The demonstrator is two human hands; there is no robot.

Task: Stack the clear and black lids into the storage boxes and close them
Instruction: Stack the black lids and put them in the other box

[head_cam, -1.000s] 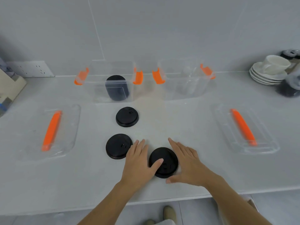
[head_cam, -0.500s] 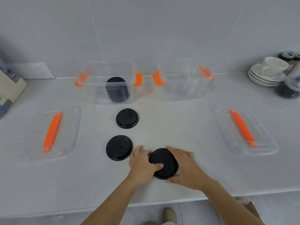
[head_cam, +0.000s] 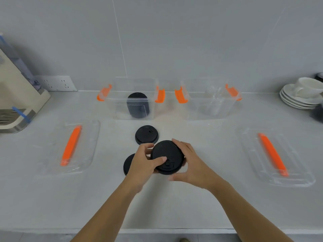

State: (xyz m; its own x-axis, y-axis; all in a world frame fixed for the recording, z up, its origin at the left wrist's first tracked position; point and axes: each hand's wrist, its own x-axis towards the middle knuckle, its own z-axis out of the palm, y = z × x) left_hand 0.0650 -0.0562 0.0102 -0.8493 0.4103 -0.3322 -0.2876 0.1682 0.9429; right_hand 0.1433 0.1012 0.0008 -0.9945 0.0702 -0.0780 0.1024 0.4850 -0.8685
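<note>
- Both my hands grip one black lid (head_cam: 167, 157), lifted off the counter (head_cam: 174, 203): my left hand (head_cam: 146, 162) pinches its 9 o'clock edge with the thumb on top, and my right hand (head_cam: 191, 162) cups its 3 o'clock edge, fingers curled round the rim.
- A second black lid (head_cam: 146, 134) lies at 11 o'clock, just beyond my hands; a third lid (head_cam: 129, 164) sits half hidden under my left hand.
- The left storage box (head_cam: 134, 100) at 12 o'clock already holds a black stack (head_cam: 138, 105); the right storage box (head_cam: 209, 102) at 1 o'clock seems to hold clear ones, though I can't be sure.
- Risks, as I judge them: the held lid is tilted, so it could slip from my thumb.
- Carrying it forward low, I might knock the second lid.
- Dropped askew, it may not nest on the stack, and the box cover (head_cam: 70, 147) at 9 o'clock wouldn't shut.
</note>
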